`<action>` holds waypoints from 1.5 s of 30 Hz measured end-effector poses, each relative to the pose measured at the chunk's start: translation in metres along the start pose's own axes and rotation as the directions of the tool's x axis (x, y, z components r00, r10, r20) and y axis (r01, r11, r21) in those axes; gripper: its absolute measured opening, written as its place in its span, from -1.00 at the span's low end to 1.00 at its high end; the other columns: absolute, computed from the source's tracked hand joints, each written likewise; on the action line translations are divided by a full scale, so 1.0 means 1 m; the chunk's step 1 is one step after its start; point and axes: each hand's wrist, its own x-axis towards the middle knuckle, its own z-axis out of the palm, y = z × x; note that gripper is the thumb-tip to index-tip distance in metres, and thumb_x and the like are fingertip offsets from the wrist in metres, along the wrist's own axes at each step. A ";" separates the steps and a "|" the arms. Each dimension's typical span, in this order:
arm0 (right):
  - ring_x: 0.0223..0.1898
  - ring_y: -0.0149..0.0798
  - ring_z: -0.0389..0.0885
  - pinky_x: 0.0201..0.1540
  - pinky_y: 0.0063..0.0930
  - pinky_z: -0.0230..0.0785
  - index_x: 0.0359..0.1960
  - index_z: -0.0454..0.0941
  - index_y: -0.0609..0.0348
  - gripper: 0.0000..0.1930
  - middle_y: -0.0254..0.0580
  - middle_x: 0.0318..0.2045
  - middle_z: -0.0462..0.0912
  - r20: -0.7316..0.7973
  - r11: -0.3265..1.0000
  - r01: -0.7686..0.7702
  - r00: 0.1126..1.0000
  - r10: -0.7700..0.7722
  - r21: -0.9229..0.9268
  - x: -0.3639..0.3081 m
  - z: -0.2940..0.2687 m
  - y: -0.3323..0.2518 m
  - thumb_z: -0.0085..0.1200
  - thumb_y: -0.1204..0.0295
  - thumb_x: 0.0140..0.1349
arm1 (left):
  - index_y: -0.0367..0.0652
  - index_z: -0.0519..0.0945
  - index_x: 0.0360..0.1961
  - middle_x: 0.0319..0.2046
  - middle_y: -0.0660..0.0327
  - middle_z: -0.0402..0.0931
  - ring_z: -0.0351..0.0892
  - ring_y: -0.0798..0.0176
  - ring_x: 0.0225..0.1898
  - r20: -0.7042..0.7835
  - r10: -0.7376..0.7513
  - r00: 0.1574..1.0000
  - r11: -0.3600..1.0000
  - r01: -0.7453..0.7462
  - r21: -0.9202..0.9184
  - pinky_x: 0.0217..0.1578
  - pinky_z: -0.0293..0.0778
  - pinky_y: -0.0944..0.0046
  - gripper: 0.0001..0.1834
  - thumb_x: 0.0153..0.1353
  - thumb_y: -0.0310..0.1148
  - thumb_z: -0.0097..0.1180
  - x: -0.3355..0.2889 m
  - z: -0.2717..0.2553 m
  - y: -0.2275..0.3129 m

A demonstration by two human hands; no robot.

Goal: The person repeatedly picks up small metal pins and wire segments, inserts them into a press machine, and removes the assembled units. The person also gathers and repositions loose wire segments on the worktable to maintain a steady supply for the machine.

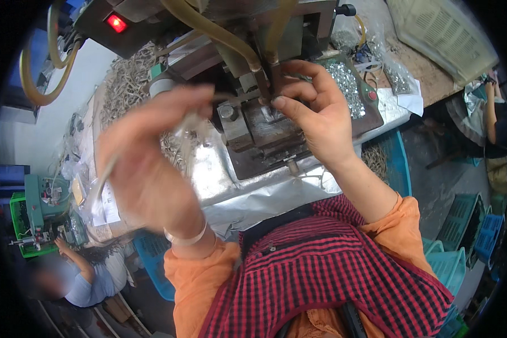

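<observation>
Workshop surroundings fill the view: a bench (428, 79) covered with silver foil sheeting (248, 191) carries a small press machine (253, 73) with a red indicator lamp (116, 23) and yellowish hoses (219, 31) running down to its head. Heaps of small metal parts (124, 84) lie to the left of the machine, and a tray of shiny small pieces (346, 84) sits just to its right. Blue and green plastic crates (459, 225) stand on the floor; a pale crate (439, 34) rests on the bench at upper right. Another person (79, 276) works at a green machine (36, 214) at lower left.

Visibility limits: the machine top is cut off by the frame edge, and the left hand (152, 158) is motion-blurred, so detail there is poor.

Left hand: raised in front of the bench, well above the foil, fingers loosely curled around a pale, thin, elongated item (188, 121); its exact kind cannot be determined. A pale band sits at the wrist.

Right hand (315, 112): positioned at the press die block (265, 121), thumb and forefinger pinched together on a small workpiece (271, 104) directly under the press head. The workpiece is mostly covered by the fingertips; its shape cannot be made out.
</observation>
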 end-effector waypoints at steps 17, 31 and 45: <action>-0.01 0.04 0.60 0.08 -0.16 0.45 -0.11 0.69 0.18 -0.71 -0.05 -0.12 0.68 -0.053 0.091 -0.038 0.984 -0.169 -0.995 -0.042 -0.120 -0.012 0.31 0.43 0.10 | -0.26 0.52 0.09 -0.42 0.16 0.62 0.47 0.46 -0.62 0.680 -0.709 0.187 -0.023 0.958 -0.287 -0.62 0.33 0.56 -0.67 0.56 -0.25 -0.14 -0.054 0.020 0.042; -0.11 0.03 0.60 -0.02 -0.16 0.43 -0.27 0.75 0.12 -0.88 -0.10 -0.23 0.65 0.025 0.167 0.076 0.957 -0.288 -0.983 0.006 -0.133 0.045 0.27 0.41 0.19 | -0.27 0.44 0.21 -0.45 0.13 0.67 0.55 0.28 -0.68 0.726 -0.687 0.004 -0.444 0.789 -0.425 -0.78 0.33 0.45 -0.57 0.57 -0.18 -0.25 -0.030 0.070 0.033; -0.13 -0.26 0.67 -0.03 -0.45 0.47 -0.10 0.70 0.24 -0.83 -0.15 -0.21 0.73 -0.144 0.574 0.045 0.950 -0.279 -0.818 -0.008 -0.139 0.059 0.19 0.54 0.31 | -0.28 0.65 -0.05 -0.28 0.06 0.72 0.72 0.25 -0.40 0.559 -0.753 0.348 0.196 0.929 -0.313 -0.45 0.64 0.33 -0.81 0.44 -0.42 0.10 -0.092 -0.002 0.010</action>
